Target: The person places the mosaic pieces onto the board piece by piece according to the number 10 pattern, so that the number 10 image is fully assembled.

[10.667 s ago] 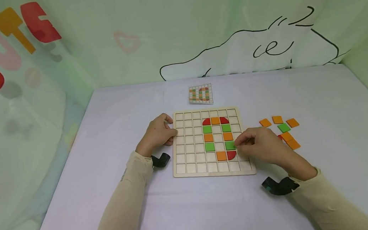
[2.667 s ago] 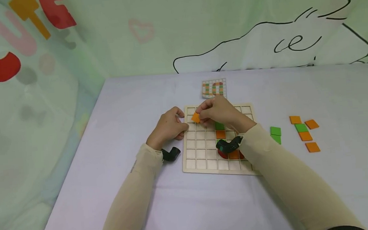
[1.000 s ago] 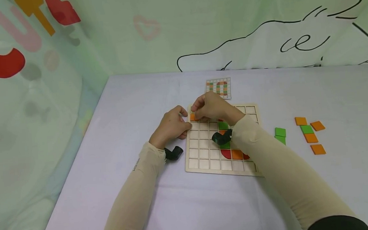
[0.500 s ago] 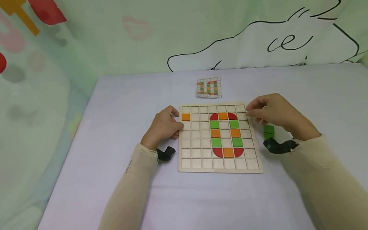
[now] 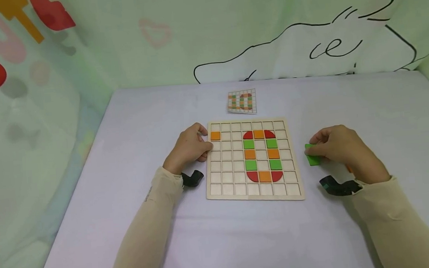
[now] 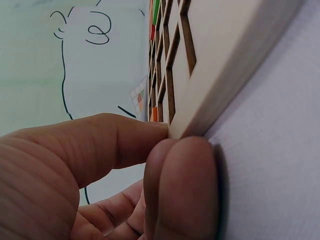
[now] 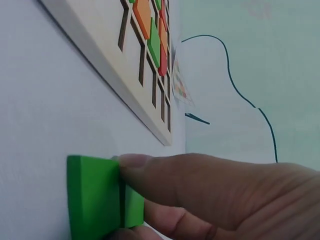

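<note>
A wooden grid board (image 5: 256,198) lies flat on the table. Red, orange and green pieces form a closed ring on its right half, and one orange square tile (image 5: 215,136) sits in a cell at the upper left. My left hand (image 5: 187,146) holds the board's left edge between thumb and fingers. To the right of the board, my right hand (image 5: 340,144) pinches a green square tile (image 7: 134,207) with thumb and fingertips. A second green tile (image 7: 95,195) lies right beside it, on the side nearer me.
Behind the board lies a small printed pattern card (image 5: 242,102) with a coloured grid. An orange tile (image 5: 348,168) peeks out beside my right wrist, which hides other loose tiles. A printed curtain (image 5: 119,53) rises behind the table.
My right hand has left the orange tile in its upper-left cell and moved right to the green tiles. Since the oldest frame, a red piece has filled the ring's lower-left corner. My left hand stays put.
</note>
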The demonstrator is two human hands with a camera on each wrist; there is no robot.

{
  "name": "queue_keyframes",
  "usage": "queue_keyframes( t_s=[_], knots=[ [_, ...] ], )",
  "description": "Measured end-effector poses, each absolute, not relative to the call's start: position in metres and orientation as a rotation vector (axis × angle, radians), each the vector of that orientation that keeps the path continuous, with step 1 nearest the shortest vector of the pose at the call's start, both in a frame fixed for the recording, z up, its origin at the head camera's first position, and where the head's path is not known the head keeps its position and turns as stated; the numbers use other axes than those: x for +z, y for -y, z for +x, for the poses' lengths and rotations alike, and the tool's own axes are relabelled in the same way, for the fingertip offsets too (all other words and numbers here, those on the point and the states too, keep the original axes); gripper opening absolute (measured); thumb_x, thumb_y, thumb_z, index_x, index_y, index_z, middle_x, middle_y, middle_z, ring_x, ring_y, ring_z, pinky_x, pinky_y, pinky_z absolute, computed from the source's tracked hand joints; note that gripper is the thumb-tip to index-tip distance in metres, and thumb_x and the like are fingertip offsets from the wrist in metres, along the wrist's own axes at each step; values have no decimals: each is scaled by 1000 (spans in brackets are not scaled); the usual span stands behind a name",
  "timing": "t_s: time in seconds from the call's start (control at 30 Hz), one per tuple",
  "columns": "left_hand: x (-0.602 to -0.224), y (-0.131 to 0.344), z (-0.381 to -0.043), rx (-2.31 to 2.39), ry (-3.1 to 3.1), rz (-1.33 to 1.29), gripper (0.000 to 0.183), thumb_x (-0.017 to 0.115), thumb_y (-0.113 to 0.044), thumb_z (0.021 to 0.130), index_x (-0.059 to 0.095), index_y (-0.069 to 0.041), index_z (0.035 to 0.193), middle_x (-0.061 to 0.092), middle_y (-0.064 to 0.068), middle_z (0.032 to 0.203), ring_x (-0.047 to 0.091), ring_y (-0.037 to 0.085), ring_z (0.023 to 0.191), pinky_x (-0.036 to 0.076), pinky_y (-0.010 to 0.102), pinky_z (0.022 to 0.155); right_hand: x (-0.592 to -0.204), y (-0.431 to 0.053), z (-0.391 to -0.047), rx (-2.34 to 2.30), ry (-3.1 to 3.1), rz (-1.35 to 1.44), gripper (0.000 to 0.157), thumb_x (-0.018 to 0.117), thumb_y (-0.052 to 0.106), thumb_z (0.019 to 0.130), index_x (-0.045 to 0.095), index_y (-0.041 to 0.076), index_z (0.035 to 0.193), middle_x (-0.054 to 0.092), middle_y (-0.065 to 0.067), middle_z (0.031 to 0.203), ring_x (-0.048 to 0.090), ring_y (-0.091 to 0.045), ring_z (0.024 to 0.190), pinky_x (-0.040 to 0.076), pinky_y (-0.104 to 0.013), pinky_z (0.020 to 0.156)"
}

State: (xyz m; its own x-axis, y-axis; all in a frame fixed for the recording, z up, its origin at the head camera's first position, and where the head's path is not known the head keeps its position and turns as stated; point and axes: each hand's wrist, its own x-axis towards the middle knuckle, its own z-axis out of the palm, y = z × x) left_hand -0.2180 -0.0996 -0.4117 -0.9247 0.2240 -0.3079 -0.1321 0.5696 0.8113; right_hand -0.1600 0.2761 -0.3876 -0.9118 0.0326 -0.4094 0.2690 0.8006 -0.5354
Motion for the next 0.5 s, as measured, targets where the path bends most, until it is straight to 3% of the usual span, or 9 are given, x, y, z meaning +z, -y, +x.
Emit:
queue_keyframes(
  t_s=[0.5],
  knots=[
    [-411, 99, -217, 1302, -2435, 82, 33, 69, -2, 92, 54, -3, 121, 62, 13, 85, 65, 16, 59, 62, 28, 56, -388, -271, -159, -825, -2624, 209, 34, 79, 28, 90, 67, -1, 104, 68, -7, 84, 60, -26, 82, 46, -30, 64]
  ],
)
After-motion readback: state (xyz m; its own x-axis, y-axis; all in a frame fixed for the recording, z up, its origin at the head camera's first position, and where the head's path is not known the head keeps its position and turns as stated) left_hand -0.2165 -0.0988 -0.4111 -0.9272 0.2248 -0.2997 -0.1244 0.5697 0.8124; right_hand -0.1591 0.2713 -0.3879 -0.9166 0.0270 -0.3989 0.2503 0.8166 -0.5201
